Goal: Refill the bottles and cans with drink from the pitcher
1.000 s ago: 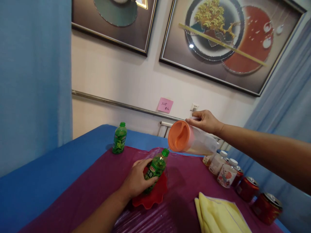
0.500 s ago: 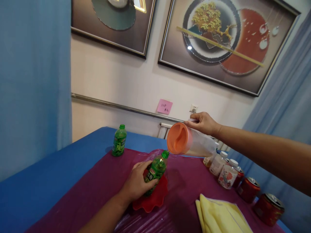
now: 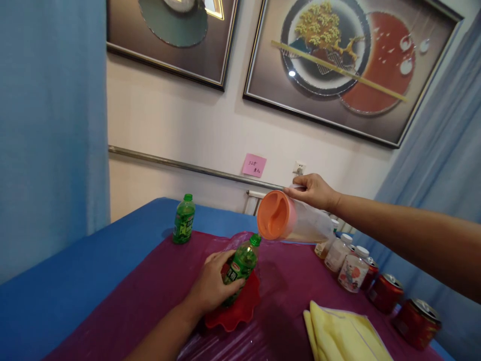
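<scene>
My left hand (image 3: pixel 215 282) is wrapped round a green-labelled plastic bottle (image 3: pixel 243 260), which leans to the right over a red wavy-edged dish (image 3: pixel 235 318). My right hand (image 3: pixel 314 191) grips the handle of a clear pitcher (image 3: pixel 310 223) with an orange lid (image 3: pixel 276 215). The pitcher lies tipped nearly on its side, its lid end close to the bottle's mouth. Some pale liquid shows along its lower wall. Whether any liquid runs between pitcher and bottle is too fine to make out.
A second green bottle (image 3: pixel 184 219) stands at the back left. Along the right edge are white-capped bottles (image 3: pixel 353 271) and red cans (image 3: pixel 417 323). A folded yellow cloth (image 3: pixel 343 331) lies at the front on the purple sheet (image 3: pixel 150 296). Behind, a metal rail (image 3: pixel 188 166) crosses the wall.
</scene>
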A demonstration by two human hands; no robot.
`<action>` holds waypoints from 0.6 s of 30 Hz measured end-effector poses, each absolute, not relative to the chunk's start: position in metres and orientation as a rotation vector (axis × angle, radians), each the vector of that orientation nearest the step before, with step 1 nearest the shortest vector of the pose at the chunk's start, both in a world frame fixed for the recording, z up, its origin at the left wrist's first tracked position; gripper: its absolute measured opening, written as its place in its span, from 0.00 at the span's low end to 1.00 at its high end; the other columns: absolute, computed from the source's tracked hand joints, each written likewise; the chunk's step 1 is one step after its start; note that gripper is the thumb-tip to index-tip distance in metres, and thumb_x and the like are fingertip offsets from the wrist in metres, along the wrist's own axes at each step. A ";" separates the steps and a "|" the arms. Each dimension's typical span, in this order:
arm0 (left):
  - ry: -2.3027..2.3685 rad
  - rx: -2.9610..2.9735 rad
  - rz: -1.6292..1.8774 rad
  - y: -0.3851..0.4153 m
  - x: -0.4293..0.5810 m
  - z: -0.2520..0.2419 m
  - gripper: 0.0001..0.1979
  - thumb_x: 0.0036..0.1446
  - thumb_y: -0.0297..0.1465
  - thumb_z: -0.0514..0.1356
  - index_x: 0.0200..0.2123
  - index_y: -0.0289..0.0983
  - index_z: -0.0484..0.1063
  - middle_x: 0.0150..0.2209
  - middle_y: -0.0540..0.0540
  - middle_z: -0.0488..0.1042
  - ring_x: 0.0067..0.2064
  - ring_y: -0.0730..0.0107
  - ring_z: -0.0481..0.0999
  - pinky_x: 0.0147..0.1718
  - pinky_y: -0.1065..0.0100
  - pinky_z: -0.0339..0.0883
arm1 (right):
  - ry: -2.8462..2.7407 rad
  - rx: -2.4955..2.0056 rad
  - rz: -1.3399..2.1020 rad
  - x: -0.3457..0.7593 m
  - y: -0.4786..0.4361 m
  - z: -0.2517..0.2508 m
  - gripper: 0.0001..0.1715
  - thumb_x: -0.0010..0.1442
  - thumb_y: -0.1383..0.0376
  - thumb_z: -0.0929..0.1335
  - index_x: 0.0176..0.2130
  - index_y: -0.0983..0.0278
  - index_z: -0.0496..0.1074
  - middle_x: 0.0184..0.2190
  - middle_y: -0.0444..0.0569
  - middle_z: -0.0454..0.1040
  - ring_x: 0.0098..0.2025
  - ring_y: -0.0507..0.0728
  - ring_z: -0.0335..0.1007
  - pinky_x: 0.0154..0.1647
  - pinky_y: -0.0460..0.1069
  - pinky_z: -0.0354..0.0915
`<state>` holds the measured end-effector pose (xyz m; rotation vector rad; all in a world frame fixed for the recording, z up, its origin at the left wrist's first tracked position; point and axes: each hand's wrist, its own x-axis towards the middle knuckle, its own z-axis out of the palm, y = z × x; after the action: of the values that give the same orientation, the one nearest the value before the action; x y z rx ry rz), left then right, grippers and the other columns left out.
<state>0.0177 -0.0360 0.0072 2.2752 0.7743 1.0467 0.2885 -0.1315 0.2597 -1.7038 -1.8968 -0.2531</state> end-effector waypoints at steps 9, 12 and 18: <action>0.785 2.288 1.042 -0.036 0.018 0.008 0.32 0.45 0.36 0.70 0.57 0.41 0.73 0.55 0.40 0.78 0.58 0.45 0.73 0.60 0.45 0.64 | -1.897 -1.708 -0.253 0.287 -0.132 0.261 0.37 0.54 0.38 0.69 0.19 0.59 0.49 0.19 0.38 0.46 0.24 0.49 0.42 0.24 0.49 0.43; 0.789 2.288 1.040 -0.037 0.018 0.009 0.32 0.46 0.36 0.70 0.57 0.40 0.73 0.55 0.39 0.78 0.58 0.45 0.73 0.60 0.45 0.64 | -1.898 -1.704 -0.258 0.287 -0.132 0.261 0.36 0.55 0.40 0.68 0.19 0.59 0.49 0.19 0.38 0.45 0.24 0.49 0.42 0.24 0.49 0.43; 0.782 2.275 1.045 -0.038 0.017 0.009 0.33 0.46 0.36 0.70 0.57 0.39 0.73 0.55 0.39 0.78 0.58 0.46 0.73 0.60 0.45 0.64 | -1.888 -1.702 -0.268 0.284 -0.133 0.262 0.35 0.55 0.40 0.68 0.19 0.59 0.48 0.19 0.37 0.45 0.24 0.49 0.41 0.24 0.49 0.42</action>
<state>0.0172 -0.0379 0.0088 2.2753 0.7819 1.0453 0.2845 -0.1334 0.2616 -1.7017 -1.8877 -0.2683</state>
